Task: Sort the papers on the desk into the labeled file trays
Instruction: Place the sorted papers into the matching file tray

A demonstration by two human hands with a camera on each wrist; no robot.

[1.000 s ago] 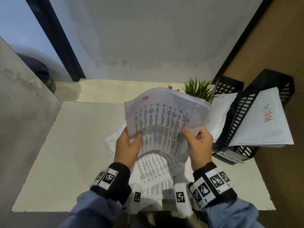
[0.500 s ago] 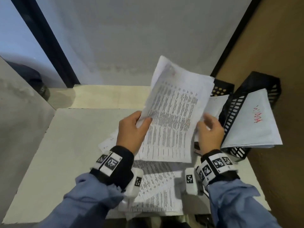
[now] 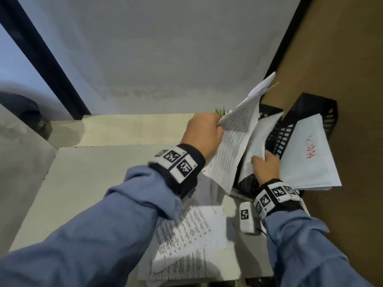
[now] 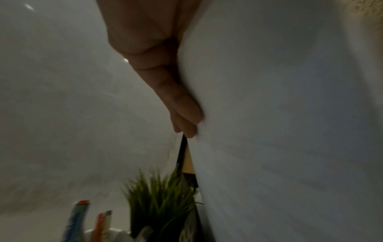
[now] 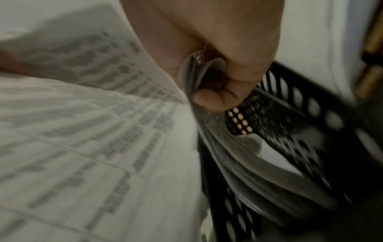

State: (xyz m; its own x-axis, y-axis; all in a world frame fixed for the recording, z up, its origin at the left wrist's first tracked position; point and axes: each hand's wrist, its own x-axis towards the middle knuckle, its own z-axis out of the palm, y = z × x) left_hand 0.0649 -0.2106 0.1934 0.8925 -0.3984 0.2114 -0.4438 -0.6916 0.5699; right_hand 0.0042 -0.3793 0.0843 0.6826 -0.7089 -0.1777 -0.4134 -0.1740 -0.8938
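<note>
My left hand [image 3: 209, 131] grips a printed sheet [image 3: 230, 150] by its edge and holds it upright next to the black file trays [image 3: 306, 108] at the desk's right. In the left wrist view my fingers [image 4: 182, 106] lie flat against the sheet's blank back [image 4: 290, 114]. My right hand [image 3: 265, 166] pinches the near edges of the papers [image 3: 257, 141] standing in the nearer tray. In the right wrist view, thumb and finger curl round several sheet edges [image 5: 192, 78] against the tray's mesh [image 5: 290, 131]. More printed papers [image 3: 186, 235] lie on the desk below my arms.
The farther tray holds a white sheet with red writing [image 3: 306, 154]. A small green plant [image 3: 221, 111] stands behind the held sheet, with pens [image 4: 82, 217] beside it. A brown wall [image 3: 342, 79] closes the right side; a grey wall stands behind the desk [image 3: 83, 183].
Both hands have moved right and away to the trays. The sheet has turned on edge in my left hand alone. My right hand now holds the papers in the tray.
</note>
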